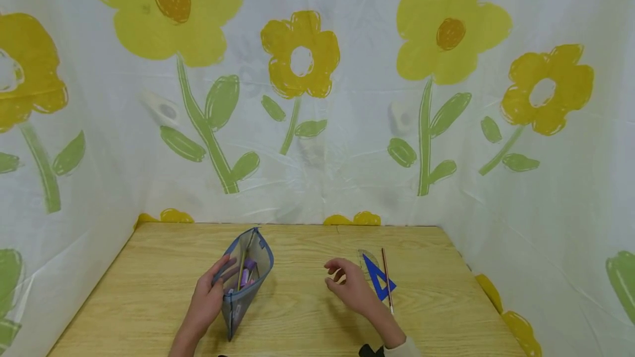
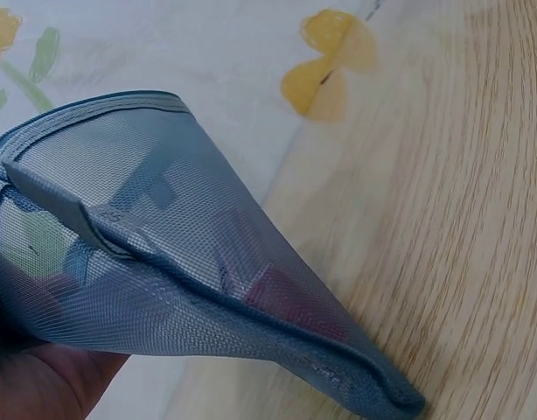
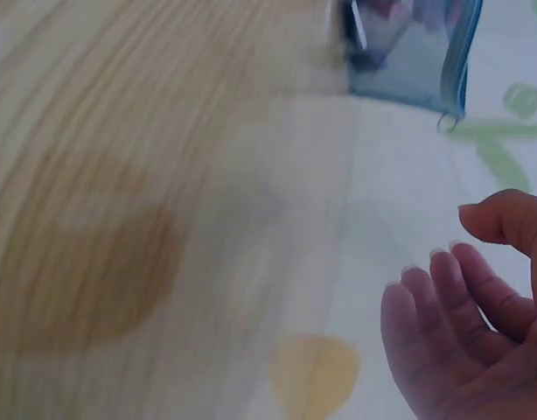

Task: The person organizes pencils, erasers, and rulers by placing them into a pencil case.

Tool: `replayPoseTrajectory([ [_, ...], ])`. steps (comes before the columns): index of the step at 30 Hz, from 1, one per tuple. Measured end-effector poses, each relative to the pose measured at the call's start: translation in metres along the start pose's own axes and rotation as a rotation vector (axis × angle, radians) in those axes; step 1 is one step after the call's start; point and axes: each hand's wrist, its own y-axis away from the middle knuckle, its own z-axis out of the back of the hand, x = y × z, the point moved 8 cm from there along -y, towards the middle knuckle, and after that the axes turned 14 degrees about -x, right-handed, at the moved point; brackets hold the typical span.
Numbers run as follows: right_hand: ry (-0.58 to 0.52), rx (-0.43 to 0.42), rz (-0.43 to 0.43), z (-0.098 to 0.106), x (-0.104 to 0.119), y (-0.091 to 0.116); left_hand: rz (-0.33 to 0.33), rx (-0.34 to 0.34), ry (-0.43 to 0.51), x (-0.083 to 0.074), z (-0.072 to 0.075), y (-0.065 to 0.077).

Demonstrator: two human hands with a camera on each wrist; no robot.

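A grey-blue mesh pencil case [image 1: 240, 304] stands tilted on the table, its zipped mouth spread wide. My left hand [image 1: 204, 296] grips its left side, with some fingers inside the mouth and the thumb outside. Inside are a yellow pencil [image 1: 241, 270], a purple item [image 1: 249, 264] and other small pieces I cannot make out. In the left wrist view, the mesh wall [image 2: 190, 201] shows dim shapes behind it. My right hand [image 1: 349, 285] hovers right of the case, holding nothing; its fingers are loosely bent, thumb apart from them in the right wrist view.
Beyond my right hand lie a blue set square [image 1: 368, 263], a clear protractor [image 1: 369, 252] and a thin reddish-brown stick [image 1: 385, 266] with a pale lower end, overlapping one another. A flower-printed white curtain [image 1: 347, 142] encloses the wooden table [image 1: 288, 318] at the back and sides.
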Motion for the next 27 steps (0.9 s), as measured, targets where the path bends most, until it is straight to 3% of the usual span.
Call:
replayPoseTrajectory([
  [13,0.033,-0.269,-0.108,0.062,-0.040,0.015,-0.009,0.007,-0.002,0.000,0.000,-0.001],
  [27,0.160,-0.343,-0.256,0.106,-0.065,0.020,-0.023,0.003,-0.004,-0.001,-0.001,0.000],
])
